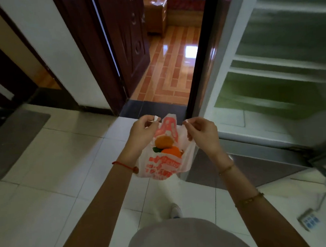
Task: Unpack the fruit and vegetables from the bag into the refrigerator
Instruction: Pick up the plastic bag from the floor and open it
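A white plastic bag (161, 165) with red print hangs in front of me above the tiled floor. My left hand (142, 132) pinches its left handle and my right hand (203, 134) pinches its right handle, pulling the mouth apart. Inside the bag I see two orange fruits (163, 141) and a bit of something green (156, 149). The refrigerator (280, 62) stands open to my right, with white shelves and a pale green lower compartment.
An open dark wooden door (126, 39) straight ahead leads to a room with an orange striped floor. A grey mat (16, 140) lies at the left, another dark mat (247, 167) before the refrigerator. A small white and blue object (309, 219) lies on the floor at the right.
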Demonstrator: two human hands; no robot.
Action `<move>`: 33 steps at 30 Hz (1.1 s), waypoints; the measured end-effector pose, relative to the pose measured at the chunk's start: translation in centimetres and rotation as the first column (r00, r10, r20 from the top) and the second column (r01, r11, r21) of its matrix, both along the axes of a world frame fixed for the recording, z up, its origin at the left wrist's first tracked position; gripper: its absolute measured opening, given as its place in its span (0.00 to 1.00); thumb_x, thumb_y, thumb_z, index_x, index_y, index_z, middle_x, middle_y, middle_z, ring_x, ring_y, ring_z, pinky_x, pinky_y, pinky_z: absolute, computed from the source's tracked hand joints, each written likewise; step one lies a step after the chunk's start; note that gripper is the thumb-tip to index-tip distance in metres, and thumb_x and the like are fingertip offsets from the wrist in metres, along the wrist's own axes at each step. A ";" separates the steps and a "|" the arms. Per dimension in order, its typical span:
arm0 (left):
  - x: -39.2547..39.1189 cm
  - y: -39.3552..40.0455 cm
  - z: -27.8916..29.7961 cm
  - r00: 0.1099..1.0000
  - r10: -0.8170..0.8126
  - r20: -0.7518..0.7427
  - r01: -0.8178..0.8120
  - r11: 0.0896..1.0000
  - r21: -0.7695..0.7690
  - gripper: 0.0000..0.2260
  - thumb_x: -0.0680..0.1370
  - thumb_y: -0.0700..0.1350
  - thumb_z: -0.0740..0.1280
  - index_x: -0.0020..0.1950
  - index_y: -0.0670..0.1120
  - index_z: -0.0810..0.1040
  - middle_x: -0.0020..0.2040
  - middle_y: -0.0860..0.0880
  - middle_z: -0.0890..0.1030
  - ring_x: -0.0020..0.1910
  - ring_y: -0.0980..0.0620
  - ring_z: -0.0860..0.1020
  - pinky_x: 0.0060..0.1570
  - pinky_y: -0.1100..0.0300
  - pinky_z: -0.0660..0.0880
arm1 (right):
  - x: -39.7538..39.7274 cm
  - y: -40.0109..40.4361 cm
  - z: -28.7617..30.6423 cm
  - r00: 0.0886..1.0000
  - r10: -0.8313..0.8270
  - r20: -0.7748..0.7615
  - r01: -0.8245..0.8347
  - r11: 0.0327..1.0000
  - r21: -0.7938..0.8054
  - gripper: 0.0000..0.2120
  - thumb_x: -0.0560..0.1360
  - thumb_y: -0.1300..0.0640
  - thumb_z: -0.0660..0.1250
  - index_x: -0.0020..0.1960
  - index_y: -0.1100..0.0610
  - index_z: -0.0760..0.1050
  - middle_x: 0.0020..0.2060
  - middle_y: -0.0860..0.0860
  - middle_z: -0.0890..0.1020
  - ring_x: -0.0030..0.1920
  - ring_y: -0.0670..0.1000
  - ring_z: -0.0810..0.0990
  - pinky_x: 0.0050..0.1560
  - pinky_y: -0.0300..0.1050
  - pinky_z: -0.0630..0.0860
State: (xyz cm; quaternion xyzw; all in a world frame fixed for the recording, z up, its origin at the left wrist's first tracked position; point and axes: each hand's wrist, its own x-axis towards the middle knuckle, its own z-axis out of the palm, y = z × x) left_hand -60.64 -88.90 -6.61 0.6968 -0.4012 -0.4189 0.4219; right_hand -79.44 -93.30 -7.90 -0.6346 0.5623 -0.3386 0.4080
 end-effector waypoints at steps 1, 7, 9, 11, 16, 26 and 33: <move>-0.4 0.3 0.7 1.000 -0.016 0.009 0.016 0.999 -0.028 0.07 0.79 0.49 0.65 0.55 0.51 0.79 0.47 0.50 0.82 0.45 0.51 0.80 0.44 0.57 0.77 | -0.7 0.7 0.8 0.998 -0.025 0.051 0.025 1.000 0.000 0.05 0.78 0.57 0.67 0.45 0.57 0.80 0.26 0.46 0.78 0.25 0.41 0.76 0.32 0.33 0.73; -3.1 1.3 5.6 0.995 -0.095 0.026 0.098 0.979 -0.179 0.05 0.79 0.46 0.64 0.51 0.55 0.78 0.43 0.51 0.81 0.37 0.53 0.76 0.39 0.56 0.71 | -4.7 3.9 5.0 0.955 -0.156 0.254 0.168 0.985 -0.030 0.08 0.78 0.56 0.68 0.47 0.61 0.80 0.27 0.53 0.79 0.28 0.49 0.77 0.37 0.42 0.78; -4.4 1.6 7.1 0.991 -0.133 0.003 0.130 0.967 -0.219 0.06 0.80 0.45 0.64 0.53 0.54 0.77 0.47 0.50 0.81 0.37 0.56 0.75 0.39 0.60 0.71 | -6.2 4.7 6.3 0.932 -0.195 0.306 0.217 0.975 -0.041 0.07 0.77 0.56 0.69 0.46 0.60 0.80 0.27 0.53 0.79 0.27 0.48 0.76 0.34 0.39 0.75; -5.9 1.5 8.3 0.982 -0.187 -0.026 0.174 0.949 -0.264 0.08 0.81 0.43 0.63 0.58 0.50 0.76 0.47 0.50 0.80 0.36 0.58 0.74 0.37 0.65 0.70 | -7.7 5.1 7.4 0.917 -0.226 0.330 0.259 0.964 -0.060 0.09 0.77 0.55 0.69 0.47 0.61 0.79 0.28 0.54 0.79 0.28 0.47 0.75 0.34 0.36 0.74; -9.5 0.5 10.3 0.965 -0.255 -0.052 0.224 0.915 -0.336 0.10 0.81 0.40 0.61 0.60 0.48 0.77 0.45 0.53 0.80 0.33 0.61 0.74 0.32 0.69 0.70 | -11.6 4.8 9.7 0.895 -0.265 0.359 0.334 0.931 -0.144 0.10 0.78 0.56 0.69 0.48 0.64 0.79 0.27 0.52 0.78 0.27 0.47 0.75 0.35 0.39 0.75; -18.2 -5.8 13.9 0.955 -0.290 -0.067 0.230 0.861 -0.454 0.09 0.81 0.43 0.63 0.59 0.45 0.77 0.58 0.49 0.81 0.26 0.61 0.72 0.30 0.69 0.70 | -20.5 -0.8 13.7 0.868 -0.309 0.388 0.433 0.854 -0.288 0.12 0.78 0.55 0.68 0.47 0.66 0.79 0.29 0.54 0.79 0.28 0.49 0.76 0.37 0.45 0.77; -23.4 -9.9 14.7 0.978 -0.201 -0.060 0.144 0.851 -0.506 0.08 0.81 0.39 0.61 0.57 0.45 0.77 0.58 0.51 0.81 0.25 0.58 0.69 0.28 0.66 0.69 | -26.0 -6.2 14.7 0.886 -0.249 0.390 0.380 0.873 -0.305 0.11 0.78 0.56 0.68 0.51 0.65 0.80 0.30 0.56 0.79 0.31 0.53 0.77 0.37 0.43 0.77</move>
